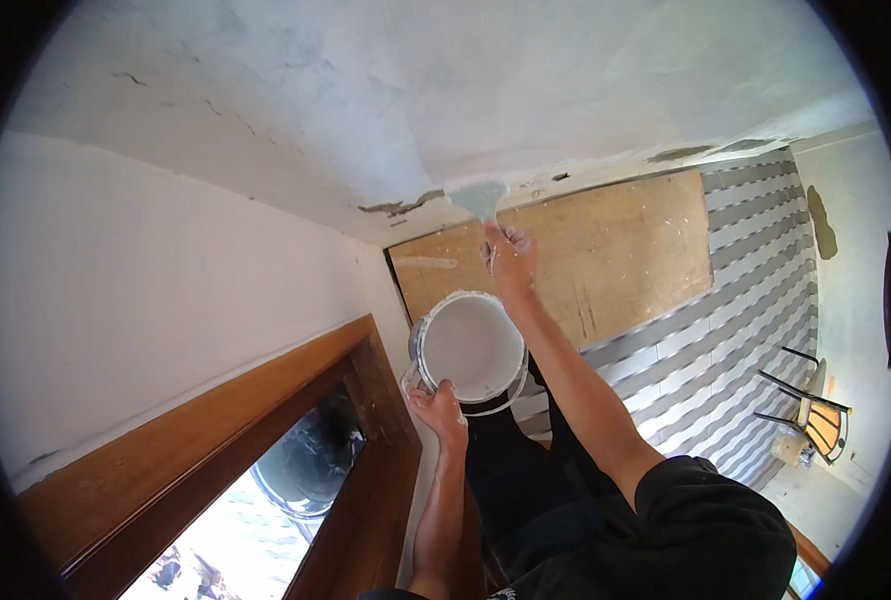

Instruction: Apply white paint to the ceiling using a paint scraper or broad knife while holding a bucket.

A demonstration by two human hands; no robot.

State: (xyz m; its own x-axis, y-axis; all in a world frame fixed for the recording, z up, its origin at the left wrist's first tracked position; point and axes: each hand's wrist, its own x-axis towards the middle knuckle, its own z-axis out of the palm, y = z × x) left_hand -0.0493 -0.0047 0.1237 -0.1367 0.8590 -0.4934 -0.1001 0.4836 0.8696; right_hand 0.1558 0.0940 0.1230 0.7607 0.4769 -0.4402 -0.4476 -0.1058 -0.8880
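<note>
My right hand (511, 262) is wrapped round the handle of a putty knife (479, 200). Its wide pale blade lies at the lower part of the wall (526, 90), beside a patch of broken plaster (403, 206). Lower down, my left hand (438, 408) grips the rim of a white bucket (474, 345), which I hold in front of my legs. Whitish paste smears the bucket's rim, and its inside looks pale. The wire handle hangs down along the near side. White smears also mark my fingers.
A wooden board (606, 250) lies on the patterned grey-and-white floor (756, 250) along the wall. Wooden frame (216, 415) edges an opening at lower left. A chair (821, 420) stands far right. More bare patches (681, 154) show low on the wall.
</note>
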